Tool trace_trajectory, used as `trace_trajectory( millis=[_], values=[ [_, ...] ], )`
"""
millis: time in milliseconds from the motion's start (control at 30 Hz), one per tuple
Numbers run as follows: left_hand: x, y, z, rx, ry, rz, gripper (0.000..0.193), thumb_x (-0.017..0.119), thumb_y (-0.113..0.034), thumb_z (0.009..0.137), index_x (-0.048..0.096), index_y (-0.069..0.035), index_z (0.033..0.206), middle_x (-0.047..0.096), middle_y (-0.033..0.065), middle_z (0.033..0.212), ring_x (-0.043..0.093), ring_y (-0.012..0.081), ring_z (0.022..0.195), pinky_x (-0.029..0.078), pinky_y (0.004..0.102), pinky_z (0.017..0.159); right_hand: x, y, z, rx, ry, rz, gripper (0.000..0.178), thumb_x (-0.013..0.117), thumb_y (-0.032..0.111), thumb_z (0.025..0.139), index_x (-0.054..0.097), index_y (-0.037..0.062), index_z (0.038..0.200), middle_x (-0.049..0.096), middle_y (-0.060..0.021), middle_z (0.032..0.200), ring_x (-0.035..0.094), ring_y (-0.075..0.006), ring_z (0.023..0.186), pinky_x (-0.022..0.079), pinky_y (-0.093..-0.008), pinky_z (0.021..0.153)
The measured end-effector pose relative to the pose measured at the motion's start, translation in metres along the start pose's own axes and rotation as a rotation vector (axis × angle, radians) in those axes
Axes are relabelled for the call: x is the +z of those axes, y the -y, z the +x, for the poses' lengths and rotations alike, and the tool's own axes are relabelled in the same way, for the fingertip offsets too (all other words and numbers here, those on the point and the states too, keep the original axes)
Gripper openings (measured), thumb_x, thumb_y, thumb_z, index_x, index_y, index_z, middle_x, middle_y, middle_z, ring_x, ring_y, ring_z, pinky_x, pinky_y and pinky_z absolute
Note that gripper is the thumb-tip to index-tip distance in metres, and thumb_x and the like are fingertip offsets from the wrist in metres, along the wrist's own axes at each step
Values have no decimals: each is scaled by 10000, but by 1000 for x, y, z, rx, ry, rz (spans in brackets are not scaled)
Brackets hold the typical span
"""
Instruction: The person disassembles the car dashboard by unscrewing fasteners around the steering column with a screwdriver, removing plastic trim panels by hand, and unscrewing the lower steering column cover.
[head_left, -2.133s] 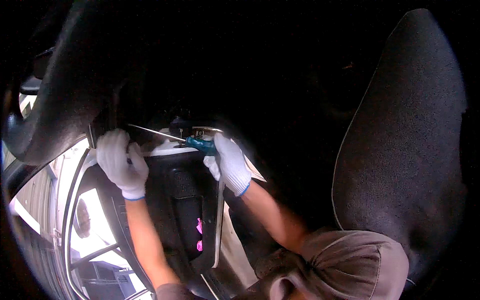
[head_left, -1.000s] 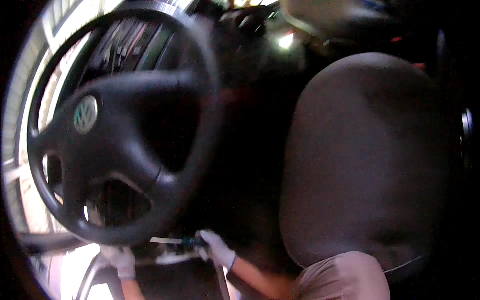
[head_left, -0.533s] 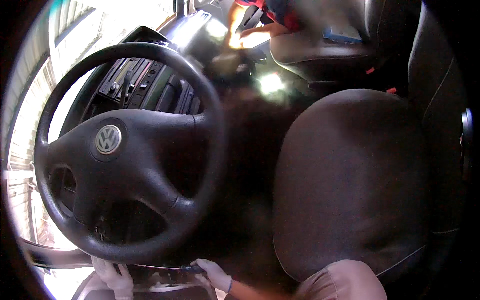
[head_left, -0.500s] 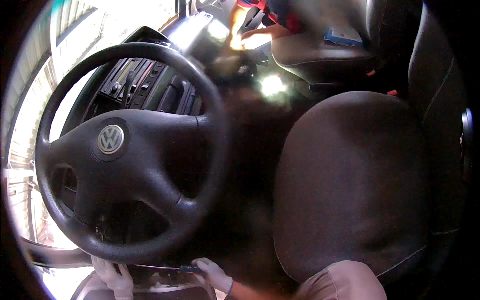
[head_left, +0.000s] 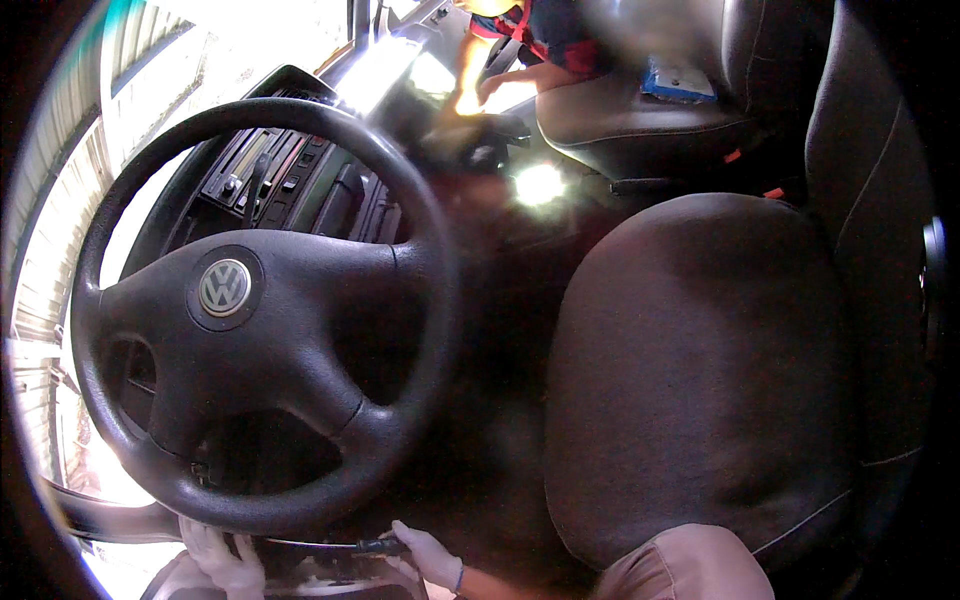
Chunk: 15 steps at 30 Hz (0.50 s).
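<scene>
My right hand (head_left: 430, 559), in a white glove, is closed round the dark handle of a screwdriver (head_left: 372, 547). Its long thin metal shaft points left, along the door edge below the steering wheel. By the shaft's far end, my left hand (head_left: 222, 562), also in a white glove, rests on the door panel (head_left: 315, 580) with its fingers stretched out and the thumb apart. The tool's tip is hidden at that hand. Just above both hands hangs the black steering wheel (head_left: 285, 512).
The dark driver's seat (head_left: 700, 380) fills the right side, with my knee (head_left: 690, 565) at its near edge. At the far side another person's arm (head_left: 530, 78) reaches in by the passenger seat (head_left: 640, 125). A blue-edged packet (head_left: 680, 82) lies there. The dashboard console (head_left: 290, 185) stands beyond the wheel.
The view has shifted slightly, so the wheel sits a little lower. My hands and the screwdriver stay in nearly the same place. The other person's arm has shifted slightly.
</scene>
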<state>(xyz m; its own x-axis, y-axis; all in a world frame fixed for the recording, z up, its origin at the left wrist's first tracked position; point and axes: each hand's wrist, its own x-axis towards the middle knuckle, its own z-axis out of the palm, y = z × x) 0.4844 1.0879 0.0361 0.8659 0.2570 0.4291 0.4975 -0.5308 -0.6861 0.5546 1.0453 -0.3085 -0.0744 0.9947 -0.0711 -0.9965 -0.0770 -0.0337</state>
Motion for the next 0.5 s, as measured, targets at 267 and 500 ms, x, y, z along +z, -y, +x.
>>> trace_trajectory(
  millis=[267, 500],
  values=[
    [3, 3, -5, -26, -13, 23, 486, 602, -120, 887, 512, 57, 1331, 435, 260, 1480, 354, 514, 1404, 265, 599, 1167, 0, -2, -5, -23, 43, 41, 293, 520, 229, 1050, 625, 6, 1210, 625, -86, 1189, 599, -154, 969, 487, -303, 931],
    [-8, -6, -7, -185, 41, 5, 557, 596, -92, 911, 465, 69, 1428, 417, 292, 1511, 343, 493, 1428, 242, 552, 1198, 19, -4, -15, -106, -38, -85, 365, 526, 298, 1042, 597, 0, 1241, 601, -76, 1197, 591, -155, 1022, 502, -321, 910]
  ],
)
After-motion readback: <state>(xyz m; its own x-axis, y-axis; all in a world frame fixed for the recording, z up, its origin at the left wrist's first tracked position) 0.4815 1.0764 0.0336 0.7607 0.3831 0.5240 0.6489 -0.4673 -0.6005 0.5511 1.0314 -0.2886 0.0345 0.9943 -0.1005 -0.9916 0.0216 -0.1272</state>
